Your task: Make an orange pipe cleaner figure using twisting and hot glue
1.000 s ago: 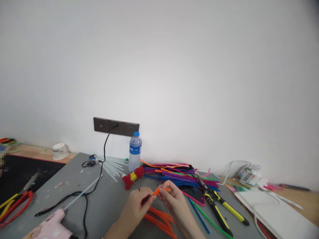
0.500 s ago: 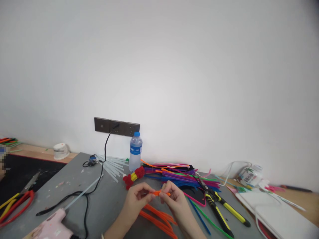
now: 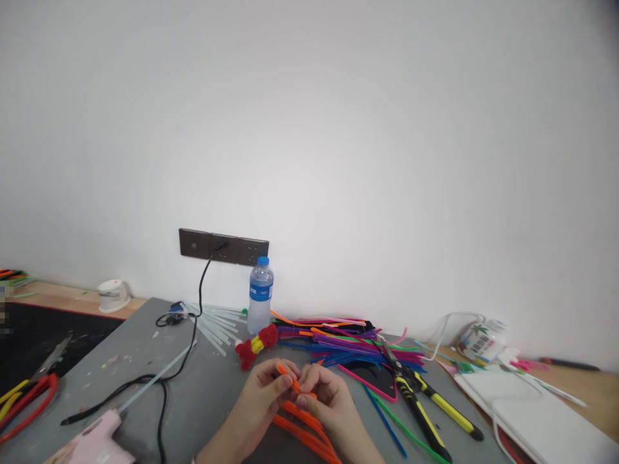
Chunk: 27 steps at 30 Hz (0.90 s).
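Note:
Between my two hands is a short bent piece of orange pipe cleaner [image 3: 294,385]. My left hand [image 3: 264,399] pinches it between thumb and index finger, its upper end sticking up. My right hand [image 3: 329,403] pinches the other end close beside, fingers nearly touching the left ones. Under and between the wrists lie more long orange pipe cleaners [image 3: 309,435] on the grey table [image 3: 213,386]. A red and yellow fuzzy piece [image 3: 256,346] rests just beyond my left hand.
Behind lie a water bottle [image 3: 260,296] and many coloured pipe cleaners [image 3: 338,335]. Yellow-black pliers [image 3: 420,393] and white boards [image 3: 532,406] are at right. A pink glue gun [image 3: 97,441], black cable [image 3: 162,412], glue sticks [image 3: 213,325] and red-handled scissors [image 3: 33,406] are at left.
Both hands have lowered slightly and drawn closer together. The orange piece, earlier held nearly level, now slants with one end raised. The whole view has shifted a little.

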Each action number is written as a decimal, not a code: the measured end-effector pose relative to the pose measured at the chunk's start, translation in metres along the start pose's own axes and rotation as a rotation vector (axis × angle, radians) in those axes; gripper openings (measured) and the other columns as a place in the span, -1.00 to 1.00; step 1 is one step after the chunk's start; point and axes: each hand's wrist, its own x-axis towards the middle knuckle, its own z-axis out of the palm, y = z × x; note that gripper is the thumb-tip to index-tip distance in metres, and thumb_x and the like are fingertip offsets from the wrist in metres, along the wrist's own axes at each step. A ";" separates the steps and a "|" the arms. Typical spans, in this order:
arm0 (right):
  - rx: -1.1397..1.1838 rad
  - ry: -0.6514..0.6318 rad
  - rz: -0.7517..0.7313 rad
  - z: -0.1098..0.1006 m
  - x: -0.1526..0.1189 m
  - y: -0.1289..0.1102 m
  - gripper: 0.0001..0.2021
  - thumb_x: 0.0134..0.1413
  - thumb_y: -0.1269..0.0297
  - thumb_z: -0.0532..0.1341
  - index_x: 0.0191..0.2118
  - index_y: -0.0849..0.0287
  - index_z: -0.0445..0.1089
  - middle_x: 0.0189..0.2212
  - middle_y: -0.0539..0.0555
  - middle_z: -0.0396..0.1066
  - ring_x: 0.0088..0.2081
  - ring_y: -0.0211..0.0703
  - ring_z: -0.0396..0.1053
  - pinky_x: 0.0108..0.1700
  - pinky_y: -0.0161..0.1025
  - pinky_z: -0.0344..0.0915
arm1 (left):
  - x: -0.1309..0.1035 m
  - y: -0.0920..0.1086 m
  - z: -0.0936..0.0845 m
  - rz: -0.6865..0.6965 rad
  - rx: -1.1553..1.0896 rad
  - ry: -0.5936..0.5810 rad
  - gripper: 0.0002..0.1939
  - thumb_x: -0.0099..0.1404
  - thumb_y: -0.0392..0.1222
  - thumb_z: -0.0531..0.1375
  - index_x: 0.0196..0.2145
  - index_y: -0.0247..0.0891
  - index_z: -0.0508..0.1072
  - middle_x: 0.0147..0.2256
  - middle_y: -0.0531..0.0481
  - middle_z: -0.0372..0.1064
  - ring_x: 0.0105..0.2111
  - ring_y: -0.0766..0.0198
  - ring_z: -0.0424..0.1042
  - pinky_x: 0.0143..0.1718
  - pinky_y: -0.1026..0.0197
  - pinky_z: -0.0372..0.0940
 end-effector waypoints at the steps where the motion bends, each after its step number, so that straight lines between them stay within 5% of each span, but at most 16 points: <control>1: -0.003 -0.001 -0.006 0.000 0.000 -0.001 -0.80 -0.22 0.23 0.48 -0.52 0.15 0.48 -0.54 -0.01 0.37 -0.47 -0.22 0.29 -0.41 -0.30 0.19 | 0.000 0.001 0.001 -0.014 -0.023 0.010 -0.72 -0.06 -0.08 0.47 -0.52 -0.32 0.52 -0.44 0.03 0.41 -0.47 0.36 0.37 -0.41 0.32 0.28; 14: -0.013 -0.025 -0.005 0.000 -0.004 -0.010 -0.80 -0.05 0.14 0.40 -0.44 0.15 0.47 -0.50 0.00 0.38 -0.46 -0.21 0.31 -0.38 -0.29 0.24 | -0.003 0.001 0.004 -0.145 -0.157 0.155 -0.60 -0.26 -0.18 0.55 -0.45 -0.33 0.55 -0.53 0.04 0.51 -0.53 0.35 0.47 -0.41 0.34 0.35; 20: -0.008 -0.052 0.046 -0.002 -0.006 -0.014 -0.79 -0.03 0.10 0.38 -0.41 0.15 0.50 -0.48 0.02 0.40 -0.44 -0.19 0.32 -0.35 -0.26 0.23 | -0.003 -0.003 0.002 -0.078 -0.170 0.099 -0.64 -0.18 -0.21 0.53 -0.42 -0.32 0.53 -0.52 0.03 0.51 -0.51 0.32 0.48 -0.39 0.30 0.36; 27: 0.034 -0.139 0.110 0.005 -0.009 -0.017 -0.77 -0.02 0.10 0.37 -0.41 0.15 0.43 -0.48 0.00 0.37 -0.47 -0.24 0.28 -0.40 -0.31 0.22 | -0.004 0.001 0.005 -0.087 -0.118 -0.098 -0.63 -0.16 -0.02 0.50 -0.49 -0.32 0.54 -0.59 0.04 0.45 -0.60 0.30 0.42 -0.50 0.26 0.32</control>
